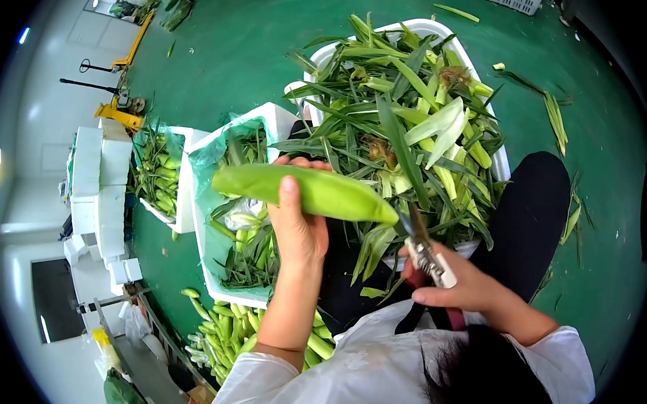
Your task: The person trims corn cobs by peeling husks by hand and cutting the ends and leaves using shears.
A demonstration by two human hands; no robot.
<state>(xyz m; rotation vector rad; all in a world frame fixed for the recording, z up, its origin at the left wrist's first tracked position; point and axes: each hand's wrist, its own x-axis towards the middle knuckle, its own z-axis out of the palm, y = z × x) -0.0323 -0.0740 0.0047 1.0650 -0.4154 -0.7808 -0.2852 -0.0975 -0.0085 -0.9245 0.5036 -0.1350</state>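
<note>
My left hand (294, 215) is wrapped round a green corn ear (306, 192) in its husk, thumb on top, the ear lying roughly level. My right hand (453, 283) grips a pair of pruning shears (429, 261) with pale and dark red handles. The shears' blades are at the ear's pointed right tip; whether they touch it is hard to tell. Behind both hands, a white tub (494, 141) is heaped with husk leaves (402, 126), some hanging over its near edge.
Left of my knees stands a foam box (203, 229) lined with green plastic, holding corn and leaves. Another foam box (186, 196) is beyond it. Corn ears (227, 335) are piled at the lower left. A yellow pallet jack (118, 113) stands far left.
</note>
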